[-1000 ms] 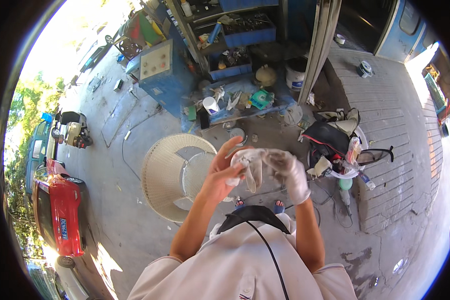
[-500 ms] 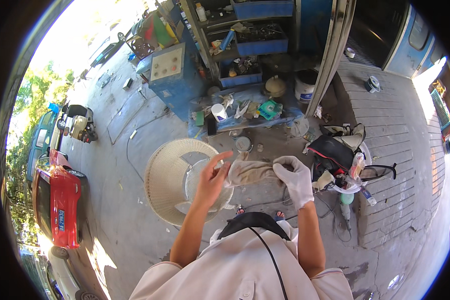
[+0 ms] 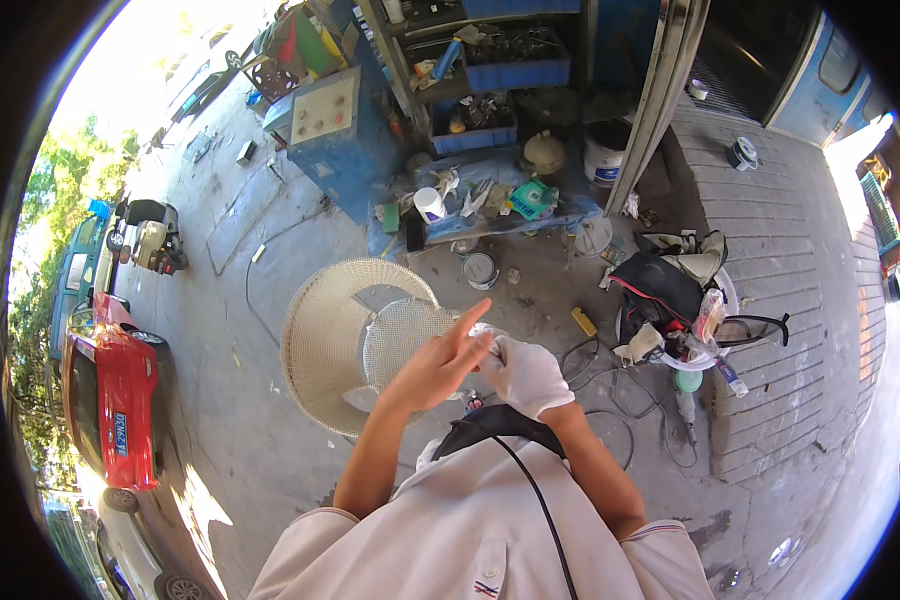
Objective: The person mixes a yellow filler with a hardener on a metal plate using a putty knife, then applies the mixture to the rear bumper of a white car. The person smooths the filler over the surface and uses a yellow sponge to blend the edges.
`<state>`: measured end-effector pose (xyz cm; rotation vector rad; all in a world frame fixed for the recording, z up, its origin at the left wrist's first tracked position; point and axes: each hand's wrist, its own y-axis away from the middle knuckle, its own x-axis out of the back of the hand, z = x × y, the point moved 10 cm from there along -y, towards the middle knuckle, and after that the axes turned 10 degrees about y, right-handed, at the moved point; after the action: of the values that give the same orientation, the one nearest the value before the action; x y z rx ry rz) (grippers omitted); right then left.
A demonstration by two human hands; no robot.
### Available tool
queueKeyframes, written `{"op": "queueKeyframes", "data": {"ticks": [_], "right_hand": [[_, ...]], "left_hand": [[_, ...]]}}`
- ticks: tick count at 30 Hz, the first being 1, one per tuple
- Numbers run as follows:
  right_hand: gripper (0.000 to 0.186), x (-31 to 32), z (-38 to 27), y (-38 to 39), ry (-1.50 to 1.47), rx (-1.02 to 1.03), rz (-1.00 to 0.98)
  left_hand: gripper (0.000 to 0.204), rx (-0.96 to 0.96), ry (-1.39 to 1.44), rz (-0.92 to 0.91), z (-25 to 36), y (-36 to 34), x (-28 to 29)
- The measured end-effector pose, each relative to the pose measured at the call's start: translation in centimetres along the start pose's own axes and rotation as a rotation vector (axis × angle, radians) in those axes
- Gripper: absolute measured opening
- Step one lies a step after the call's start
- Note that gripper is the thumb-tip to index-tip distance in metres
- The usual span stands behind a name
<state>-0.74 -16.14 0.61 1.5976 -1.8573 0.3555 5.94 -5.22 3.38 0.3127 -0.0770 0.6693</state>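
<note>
My left hand (image 3: 440, 368) is bare, its index finger stretched out and the thumb apart from it; its other fingers are mostly hidden. My right hand (image 3: 526, 376) wears a white cloth work glove and presses against the left fingertips, its own fingers curled in. A second, soiled glove is bunched between the hands; only a pale edge shows between the left finger and thumb, and the rest is hidden. Beneath and left of the hands stands a large round cream mesh basket-like frame (image 3: 320, 340) with an open middle.
A cluttered low bench (image 3: 380, 240) stands ahead, below shelves with blue bins (image 3: 518, 75). A blue cabinet (image 3: 342, 150) is left of it. A bucket heaped with bags (image 3: 660, 285), an angle grinder (image 3: 686, 408) and looping cables lie right. A red car (image 3: 125, 400) is parked far left.
My right hand has moved left to meet my left hand. The soiled glove, stretched between them before, is now bunched and mostly covered. The left hand has shifted slightly right.
</note>
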Motion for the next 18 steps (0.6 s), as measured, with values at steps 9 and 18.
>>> {"op": "queueKeyframes", "data": {"ticks": [9,18], "right_hand": [[0.06,-2.7,4.6,1.1,-0.857,-0.271,-0.113],[0.05,-2.3,7.4,1.6,-0.421,-0.236,0.034]], "left_hand": [[0.04,-0.107,-0.067,-0.09,-1.6,0.0,-3.6],[0.027,-0.068,0.014,0.259,-5.7,-0.5,0.1]]}}
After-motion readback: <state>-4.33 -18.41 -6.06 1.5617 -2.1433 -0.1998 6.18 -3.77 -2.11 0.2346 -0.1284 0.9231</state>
